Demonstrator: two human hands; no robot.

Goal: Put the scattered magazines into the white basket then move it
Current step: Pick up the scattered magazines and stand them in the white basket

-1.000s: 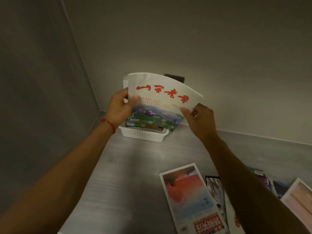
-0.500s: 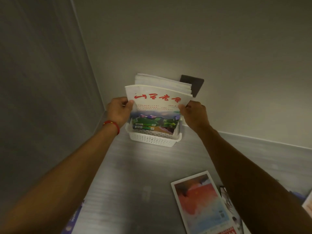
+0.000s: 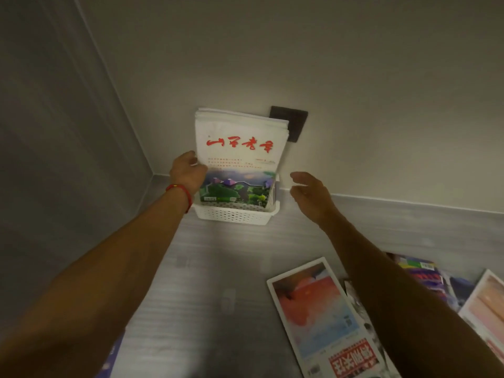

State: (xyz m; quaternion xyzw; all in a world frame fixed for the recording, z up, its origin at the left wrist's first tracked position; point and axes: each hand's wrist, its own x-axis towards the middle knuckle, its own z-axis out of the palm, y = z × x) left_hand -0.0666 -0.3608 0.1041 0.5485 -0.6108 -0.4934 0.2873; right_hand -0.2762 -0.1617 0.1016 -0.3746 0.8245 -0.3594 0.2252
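Note:
A white perforated basket (image 3: 234, 215) stands against the far wall near the corner. Several magazines stand upright in it; the front one (image 3: 240, 148) is white with red characters and a green landscape picture. My left hand (image 3: 187, 173), with a red band on the wrist, holds that magazine's left edge. My right hand (image 3: 309, 190) hovers open just right of the basket, touching nothing. On the grey surface at the lower right lies a magazine with a red and blue cover (image 3: 317, 312), overlapping other scattered ones.
More magazines (image 3: 420, 276) and a pink-covered one (image 3: 488, 304) lie at the right, partly under my right arm. A dark wall plate (image 3: 293, 124) sits behind the basket. A grey side wall closes the left. A purple cover (image 3: 113, 361) shows at the bottom left.
The white magazine has gone down into the basket in front of the stack. My right hand has let go of it and drawn away to the right; my left hand still holds it.

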